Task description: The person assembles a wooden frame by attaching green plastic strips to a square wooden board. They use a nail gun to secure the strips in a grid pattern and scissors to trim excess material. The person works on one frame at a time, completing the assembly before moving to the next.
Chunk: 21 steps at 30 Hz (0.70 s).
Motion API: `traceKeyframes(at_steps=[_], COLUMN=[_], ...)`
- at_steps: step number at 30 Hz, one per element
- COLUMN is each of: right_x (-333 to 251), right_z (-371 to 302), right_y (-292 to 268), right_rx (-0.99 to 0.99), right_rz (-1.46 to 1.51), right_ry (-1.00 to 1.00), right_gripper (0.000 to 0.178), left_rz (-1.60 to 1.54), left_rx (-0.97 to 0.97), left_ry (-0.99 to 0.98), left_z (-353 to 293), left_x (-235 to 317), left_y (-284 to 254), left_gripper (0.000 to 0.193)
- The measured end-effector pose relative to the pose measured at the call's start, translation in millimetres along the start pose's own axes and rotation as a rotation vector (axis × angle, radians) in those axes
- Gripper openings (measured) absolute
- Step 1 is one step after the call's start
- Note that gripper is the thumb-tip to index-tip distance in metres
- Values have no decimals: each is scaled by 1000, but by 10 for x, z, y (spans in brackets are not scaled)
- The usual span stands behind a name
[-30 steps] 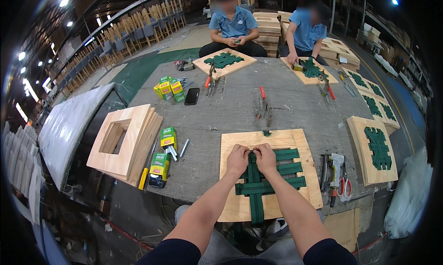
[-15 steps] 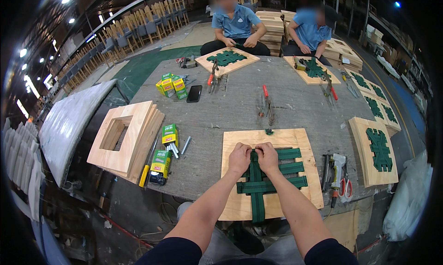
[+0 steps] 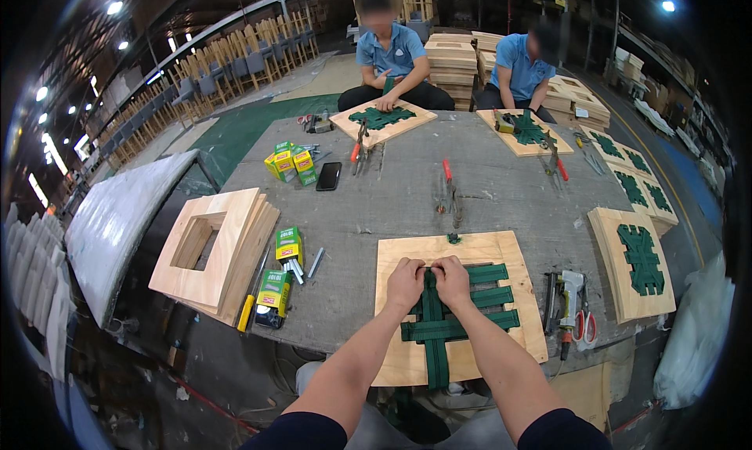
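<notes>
In front of me a square plywood panel [image 3: 513, 254] lies on the table, overhanging its near edge. Dark green webbing straps [image 3: 492, 296] run across it, and a lengthwise strap [image 3: 435, 357] crosses over one of them, its tail reaching the panel's near edge. My left hand [image 3: 406, 283] and my right hand [image 3: 452, 281] meet at this strap's far end, fingertips pinched together on it. The fingers partly cover the strap end. A small bunch of green webbing [image 3: 453, 238] sits just beyond them near the panel's far edge.
Right of the panel lie a staple gun [image 3: 573, 293] and scissors [image 3: 584, 326]. Staple boxes [image 3: 274, 288], a yellow-handled tool [image 3: 246, 313] and stacked wooden frames [image 3: 205, 246] are on the left. Red-handled pliers [image 3: 448, 185] lie ahead. Two co-workers [image 3: 393, 58] sit opposite with webbed panels.
My hands stay pinched on the strap end with little movement. The view has shifted slightly. Across the table, the left co-worker's hand has come down onto their panel.
</notes>
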State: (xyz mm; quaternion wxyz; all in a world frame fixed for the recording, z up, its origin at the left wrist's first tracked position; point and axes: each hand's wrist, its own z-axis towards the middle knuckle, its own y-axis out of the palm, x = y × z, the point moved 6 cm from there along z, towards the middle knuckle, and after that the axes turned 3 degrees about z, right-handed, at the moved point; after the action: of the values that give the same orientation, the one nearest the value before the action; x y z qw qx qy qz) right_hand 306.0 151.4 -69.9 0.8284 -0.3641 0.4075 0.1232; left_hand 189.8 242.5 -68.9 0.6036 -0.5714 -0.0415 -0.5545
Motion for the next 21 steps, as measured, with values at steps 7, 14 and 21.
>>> traceKeyframes(at_steps=[7,14,21], right_x=[65,33,85], right_z=[-19,-11,222], right_y=[27,47,82], right_rx=[-1,-30,-193], right_rz=[-47,-59,-254], right_ry=[-39,-22,65], right_gripper=[8,8,7], left_rz=[46,-288,-388], left_rx=[40,126,-23], left_ry=[52,-86,55], left_z=[15,-29,-931], left_x=[-13,-166,272], left_y=[15,-37,-95], left_gripper=[16,38,33])
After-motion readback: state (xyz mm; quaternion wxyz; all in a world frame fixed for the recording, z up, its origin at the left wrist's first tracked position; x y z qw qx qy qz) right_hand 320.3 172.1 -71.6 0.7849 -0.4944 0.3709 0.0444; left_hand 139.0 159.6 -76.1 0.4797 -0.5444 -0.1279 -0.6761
